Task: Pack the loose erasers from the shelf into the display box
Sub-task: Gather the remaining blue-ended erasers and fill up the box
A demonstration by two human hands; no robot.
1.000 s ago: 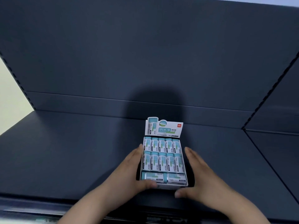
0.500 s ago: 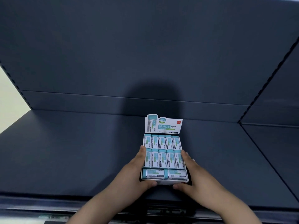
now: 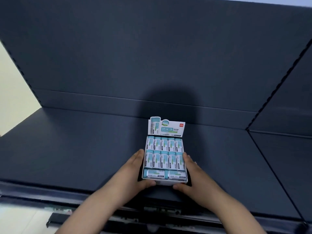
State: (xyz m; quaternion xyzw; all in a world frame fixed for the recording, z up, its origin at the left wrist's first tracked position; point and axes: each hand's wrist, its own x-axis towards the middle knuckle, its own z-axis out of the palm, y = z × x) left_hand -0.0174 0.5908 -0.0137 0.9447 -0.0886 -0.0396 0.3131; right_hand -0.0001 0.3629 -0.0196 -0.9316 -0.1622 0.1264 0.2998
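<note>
Both hands closer in than second ago, now flush against box. Fingers (image 3: 139, 155) of left hand (image 3: 133, 174) lie along left wall of display box (image 3: 164, 182), thumb hooked on front wall. Right hand (image 3: 194, 176) mirrors it on right wall. Grip narrow, box-wide. Erasers (image 3: 164, 159) fill box in rows. Box sits on shelf (image 3: 76, 149), near front edge. Likely step: positioning packed box. Keep pressure even, base flat, erasers undisturbed.

One white cardboard display box (image 3: 164, 182) stands on one dark grey metal shelf (image 3: 76, 149). In the box are twelve teal-and-white wrapped erasers (image 3: 164, 160): two rows of five nearest its upright header card (image 3: 166, 128), and two crosswise farthest from the card. Two hands: left hand (image 3: 133, 173), right hand (image 3: 194, 174).
</note>
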